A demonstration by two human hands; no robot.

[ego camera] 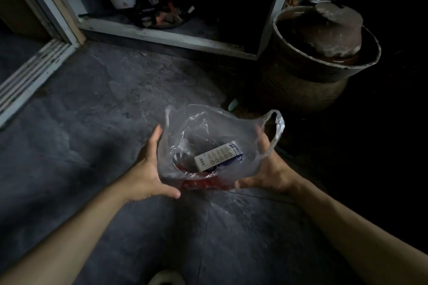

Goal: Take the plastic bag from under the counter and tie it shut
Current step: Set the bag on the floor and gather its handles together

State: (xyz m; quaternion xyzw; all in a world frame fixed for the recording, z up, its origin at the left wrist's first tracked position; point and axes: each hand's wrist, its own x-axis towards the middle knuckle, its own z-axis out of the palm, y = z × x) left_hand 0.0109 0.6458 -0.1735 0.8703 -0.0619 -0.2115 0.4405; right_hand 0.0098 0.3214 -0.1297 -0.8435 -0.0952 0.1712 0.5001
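Clear plastic bag (208, 146) mid-frame w/ white box (217, 156) inside, cupped btwn spread left hand (148, 169) & right hand (268, 166), other contents unclear.

The plastic bag (208, 127) is clear and colourless. Inside it, a box (217, 156) is white and dark blue with a row of circles. The floor (92, 111) is mottled dark grey.

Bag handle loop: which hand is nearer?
Right. The right hand sits just under the handle loop, fingers against the plastic bag beside it. The left hand is across the bag on the opposite side.
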